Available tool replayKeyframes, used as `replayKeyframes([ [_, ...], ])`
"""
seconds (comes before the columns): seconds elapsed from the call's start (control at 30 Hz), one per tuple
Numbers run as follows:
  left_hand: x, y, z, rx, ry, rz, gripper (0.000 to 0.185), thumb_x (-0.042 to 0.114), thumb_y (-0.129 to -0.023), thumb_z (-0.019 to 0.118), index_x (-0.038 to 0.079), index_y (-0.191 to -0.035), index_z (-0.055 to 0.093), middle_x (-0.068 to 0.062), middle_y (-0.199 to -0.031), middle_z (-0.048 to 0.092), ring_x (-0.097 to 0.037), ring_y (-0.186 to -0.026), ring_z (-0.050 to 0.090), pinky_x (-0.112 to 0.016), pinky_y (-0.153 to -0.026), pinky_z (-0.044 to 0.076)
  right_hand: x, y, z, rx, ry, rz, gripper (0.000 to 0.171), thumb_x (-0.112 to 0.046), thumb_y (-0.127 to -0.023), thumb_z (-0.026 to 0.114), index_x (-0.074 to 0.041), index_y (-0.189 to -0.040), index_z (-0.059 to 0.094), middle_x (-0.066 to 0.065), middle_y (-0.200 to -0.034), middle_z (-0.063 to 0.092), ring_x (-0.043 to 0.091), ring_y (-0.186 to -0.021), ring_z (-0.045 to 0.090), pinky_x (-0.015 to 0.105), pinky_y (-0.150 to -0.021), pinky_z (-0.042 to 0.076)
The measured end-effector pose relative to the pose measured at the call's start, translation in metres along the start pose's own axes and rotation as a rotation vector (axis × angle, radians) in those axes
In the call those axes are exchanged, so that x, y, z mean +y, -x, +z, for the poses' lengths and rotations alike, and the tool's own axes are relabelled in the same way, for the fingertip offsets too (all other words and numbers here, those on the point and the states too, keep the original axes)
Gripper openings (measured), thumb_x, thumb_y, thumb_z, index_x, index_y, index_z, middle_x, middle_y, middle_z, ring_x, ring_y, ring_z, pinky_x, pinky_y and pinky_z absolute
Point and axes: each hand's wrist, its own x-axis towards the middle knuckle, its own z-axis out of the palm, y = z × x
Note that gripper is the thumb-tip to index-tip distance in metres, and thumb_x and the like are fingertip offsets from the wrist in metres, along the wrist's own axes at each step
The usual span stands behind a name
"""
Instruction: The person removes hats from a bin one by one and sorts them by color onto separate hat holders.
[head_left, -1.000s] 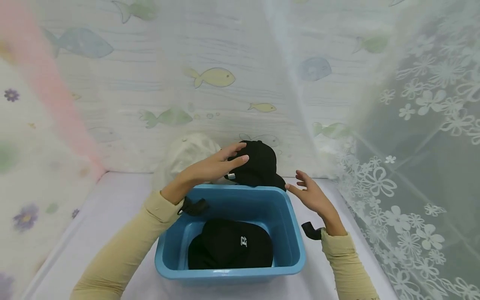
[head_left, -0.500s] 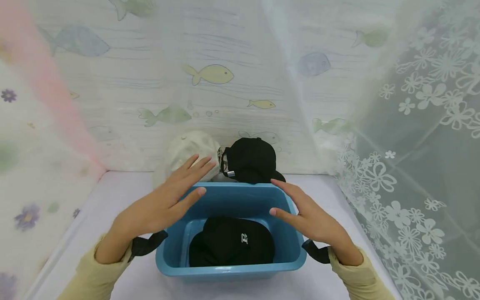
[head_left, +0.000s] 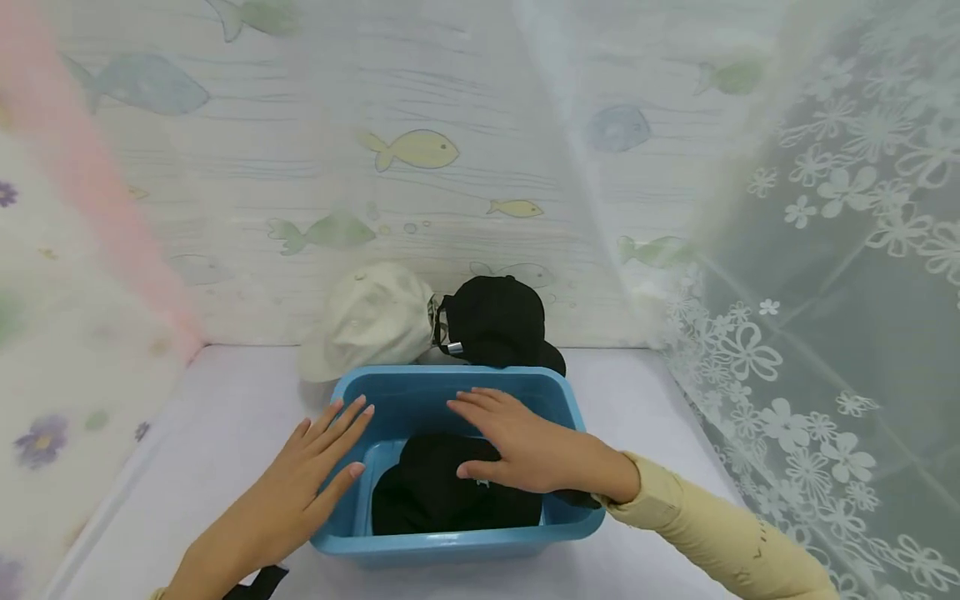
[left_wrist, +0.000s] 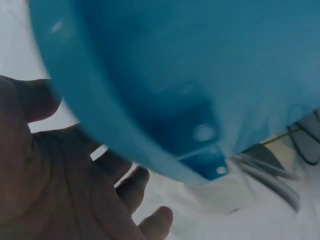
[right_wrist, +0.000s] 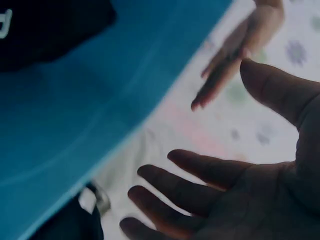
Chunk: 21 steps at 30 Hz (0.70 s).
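Note:
A blue plastic tub (head_left: 457, 546) stands on the white surface, and a black cap (head_left: 427, 500) with a small white logo lies in it. My right hand (head_left: 517, 446) hovers flat over the tub, fingers straight, just above that cap. My left hand (head_left: 300, 487) is spread flat at the tub's left rim and holds nothing. The left wrist view shows my left palm (left_wrist: 65, 190) close under the tub wall (left_wrist: 200, 75). The right wrist view shows my open right hand (right_wrist: 240, 190) above the tub (right_wrist: 100, 110) and the cap (right_wrist: 45, 30).
A white cap (head_left: 371, 317) and another black cap (head_left: 495, 321) lean side by side against the fish-patterned wall (head_left: 420, 150) behind the tub. A lace curtain (head_left: 825, 292) hangs along the right. The white surface (head_left: 225, 400) lies left of the tub.
Both hands have drawn back from the caps behind the tub. The right hand moved left and down over the cap in the tub. The left hand dropped to the tub's left rim.

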Motion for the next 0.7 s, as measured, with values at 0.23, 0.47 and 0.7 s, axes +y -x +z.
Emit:
replayKeyframes([
  [0.23, -0.012, 0.01, 0.016, 0.054, -0.184, -0.037, 0.061, 0.045, -0.108, 0.046, 0.017, -0.161, 0.033, -0.001, -0.168, 0.027, -0.033, -0.156, 0.02, -0.063, -0.12, 0.023, 0.002, -0.058, 0.023, -0.211, 0.094, -0.094, 0.078, -0.042, -0.1, 0.065, -0.007, -0.16, 0.03, 0.01, -0.165, 0.032, 0.024, -0.152, 0.03, 0.041, -0.123, 0.03],
  [0.47, -0.009, 0.011, 0.02, 0.059, -0.198, -0.028, 0.063, 0.044, -0.108, 0.045, 0.017, -0.162, 0.027, 0.001, -0.168, 0.023, -0.031, -0.156, 0.019, -0.057, -0.122, 0.022, 0.012, -0.088, 0.05, -0.374, 0.162, -0.124, 0.081, -0.043, -0.1, 0.064, -0.004, -0.16, 0.027, 0.013, -0.167, 0.026, 0.025, -0.153, 0.029, 0.038, -0.123, 0.029],
  [0.7, -0.013, 0.015, 0.016, 0.072, -0.155, -0.006, 0.062, 0.039, -0.108, 0.047, 0.016, -0.162, 0.027, -0.001, -0.168, 0.024, -0.031, -0.156, 0.019, -0.035, -0.128, 0.005, 0.012, -0.094, 0.077, -0.453, 0.133, -0.191, 0.081, -0.04, -0.102, 0.063, 0.0, -0.16, 0.023, 0.01, -0.164, 0.034, 0.016, -0.148, 0.037, 0.028, -0.12, 0.033],
])
